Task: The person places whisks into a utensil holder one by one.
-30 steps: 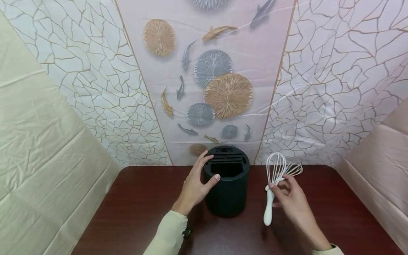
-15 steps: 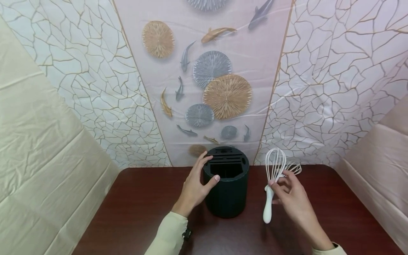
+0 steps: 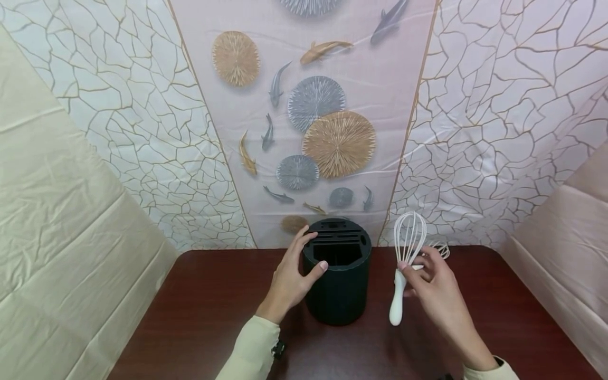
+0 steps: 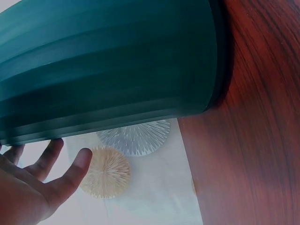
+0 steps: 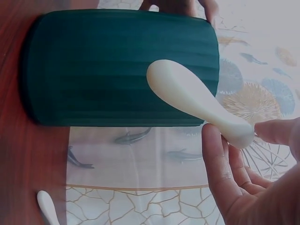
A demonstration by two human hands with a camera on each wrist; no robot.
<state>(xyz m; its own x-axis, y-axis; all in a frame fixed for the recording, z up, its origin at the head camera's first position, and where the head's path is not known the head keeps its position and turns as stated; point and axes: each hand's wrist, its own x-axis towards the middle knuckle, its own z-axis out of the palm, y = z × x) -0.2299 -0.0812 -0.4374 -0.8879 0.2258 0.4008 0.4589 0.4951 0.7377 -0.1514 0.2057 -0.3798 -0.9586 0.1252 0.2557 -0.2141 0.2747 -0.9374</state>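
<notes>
A dark green utensil holder point(image 3: 338, 295) with a slotted black top stands upright on the table. My left hand point(image 3: 291, 277) rests against its upper left side, fingers and thumb spread along the rim; the left wrist view has the fingertips point(image 4: 82, 159) at the holder's edge. To the right, my right hand point(image 3: 442, 295) pinches a white whisk point(image 3: 396, 303) near its neck, between thumb and fingers. The whisk is held above the table, wires up and handle down. In the right wrist view its handle point(image 5: 180, 89) passes in front of the holder.
Behind my right hand lies a second whisk, its pale wire loops point(image 3: 442, 249) partly hidden; a white handle point(image 5: 47, 206) shows on the table in the right wrist view. The dark red table point(image 3: 214, 306) ends at a patterned cloth backdrop point(image 3: 332, 158).
My right hand has raised the whisk slightly and brought it a little to the left, covering more of the second whisk's wires. The left hand and holder stay in place.
</notes>
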